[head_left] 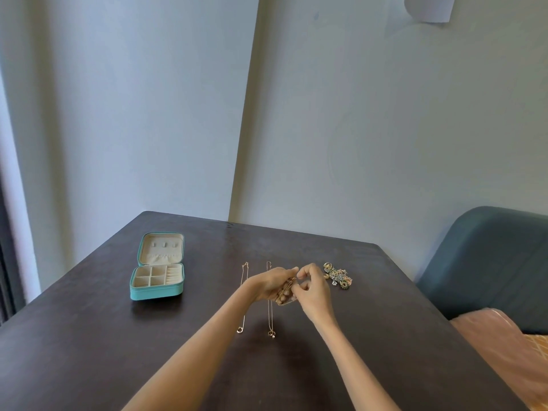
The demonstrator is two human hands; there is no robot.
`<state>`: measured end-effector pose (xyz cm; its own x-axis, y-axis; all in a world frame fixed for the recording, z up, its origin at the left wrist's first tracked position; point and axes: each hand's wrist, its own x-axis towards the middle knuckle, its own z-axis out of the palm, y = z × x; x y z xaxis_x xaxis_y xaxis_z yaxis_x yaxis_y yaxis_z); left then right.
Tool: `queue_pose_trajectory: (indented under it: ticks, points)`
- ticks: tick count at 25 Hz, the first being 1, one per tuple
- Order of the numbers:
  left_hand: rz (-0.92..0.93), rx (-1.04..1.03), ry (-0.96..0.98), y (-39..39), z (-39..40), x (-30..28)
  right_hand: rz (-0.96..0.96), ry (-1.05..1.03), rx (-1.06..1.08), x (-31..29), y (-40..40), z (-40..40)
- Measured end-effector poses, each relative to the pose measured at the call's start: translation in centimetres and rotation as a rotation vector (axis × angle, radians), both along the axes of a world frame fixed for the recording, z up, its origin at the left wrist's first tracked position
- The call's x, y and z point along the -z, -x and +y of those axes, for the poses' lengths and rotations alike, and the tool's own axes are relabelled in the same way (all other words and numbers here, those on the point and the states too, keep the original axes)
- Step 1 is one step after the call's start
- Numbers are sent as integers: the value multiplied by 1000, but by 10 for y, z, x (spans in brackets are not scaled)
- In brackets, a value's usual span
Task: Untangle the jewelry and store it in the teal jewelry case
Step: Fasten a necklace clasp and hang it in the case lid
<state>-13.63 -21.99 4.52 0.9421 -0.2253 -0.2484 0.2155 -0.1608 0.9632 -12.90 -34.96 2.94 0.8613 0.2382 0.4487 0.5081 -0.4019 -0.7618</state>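
Both hands work above the middle of the dark table (207, 336). The left hand (274, 284) cups a tangled clump of gold chain (287, 289), fingers curled round it. The right hand (311, 287) pinches a strand at the top of the clump between thumb and forefinger.

Two gold necklaces lie straightened on the table: the left necklace (242, 295) and the right necklace (269, 318), partly hidden under the hands. A pile of mixed ornaments (338, 275) rests just beyond the right hand. The teal jewelry case (157, 280) lies open, well apart to the left; its compartments appear empty.

Handling judgement: the chain is light, limp and fine, likely to kink or snap under force. Support the clump loosely; take a single strand near a free end or clasp, and ease loops outward rather than pulling tight.
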Motion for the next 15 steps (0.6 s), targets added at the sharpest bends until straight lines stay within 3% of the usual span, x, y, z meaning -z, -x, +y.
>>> queue_pose_trajectory:
  ticks: [5, 12, 15]
  points:
    - [-7, -79, -32, -4, 5, 5, -93, 71, -24, 5, 2, -3]
    - [-8, 34, -9, 4, 14, 6, -195, 131, -44, 16, -2, -9]
    - [19, -12, -21, 6, 8, 7, -191, 119, -28, 19, 2, -11]
